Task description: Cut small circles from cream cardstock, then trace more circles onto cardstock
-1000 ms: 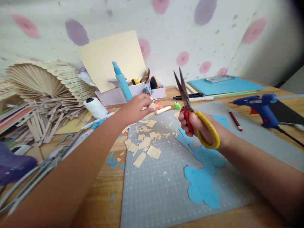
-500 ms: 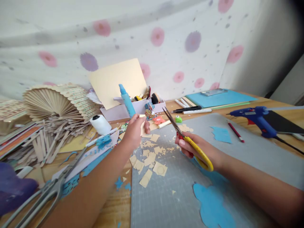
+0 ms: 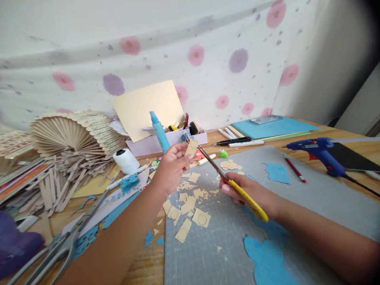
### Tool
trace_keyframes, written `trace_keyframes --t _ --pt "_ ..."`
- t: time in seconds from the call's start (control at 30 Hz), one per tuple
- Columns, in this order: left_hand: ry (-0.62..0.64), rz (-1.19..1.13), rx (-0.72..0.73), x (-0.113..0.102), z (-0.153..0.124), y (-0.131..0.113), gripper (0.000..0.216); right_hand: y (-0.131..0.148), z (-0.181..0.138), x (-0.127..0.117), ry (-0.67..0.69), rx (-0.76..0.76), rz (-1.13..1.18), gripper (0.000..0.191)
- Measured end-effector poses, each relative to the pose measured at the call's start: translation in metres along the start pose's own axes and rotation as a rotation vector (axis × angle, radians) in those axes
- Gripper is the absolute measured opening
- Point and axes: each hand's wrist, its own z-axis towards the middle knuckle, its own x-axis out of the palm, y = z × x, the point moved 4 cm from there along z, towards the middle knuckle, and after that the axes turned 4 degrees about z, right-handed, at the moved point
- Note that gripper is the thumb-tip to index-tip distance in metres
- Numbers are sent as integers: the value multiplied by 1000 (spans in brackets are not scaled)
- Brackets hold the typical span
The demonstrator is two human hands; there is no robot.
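My left hand [image 3: 171, 168] is raised over the table and pinches a small tan paper piece [image 3: 191, 147] with a circle drawn on it. My right hand [image 3: 248, 192] grips yellow-handled scissors [image 3: 230, 184]; their blades point up and left, and the tips reach the lower edge of the paper piece. Both hands hover above the grey cutting mat [image 3: 299, 186]. Several tan paper scraps [image 3: 187, 206] lie on the mat below my hands. A blue cut-out shape [image 3: 265, 261] lies on the mat near its front.
A white box of craft supplies [image 3: 181, 136] and a blue glue bottle [image 3: 158, 131] stand behind my hands. A blue glue gun [image 3: 319, 150] lies at the right. Folded paper fans [image 3: 71, 132], a white thread spool [image 3: 126, 160] and grey scissors [image 3: 63, 241] lie at the left.
My left hand picked a tan paper piece from beside the box and lifted it. My right hand lowered the scissors from upright and brought their tips to the paper. The camera tilted up.
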Motion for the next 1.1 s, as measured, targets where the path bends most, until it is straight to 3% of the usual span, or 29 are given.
trace_keyframes --t 0.37,0.83,1.1 --pt "-9 51 78 7 -9 -4 16 0 0 4 -7 6 -117 39" --pt "23 201 143 8 -11 -3 24 -3 1 5 -43 3 -139 23" --pt "33 171 158 6 -10 -3 22 -1 1 5 -163 -14 -217 21"
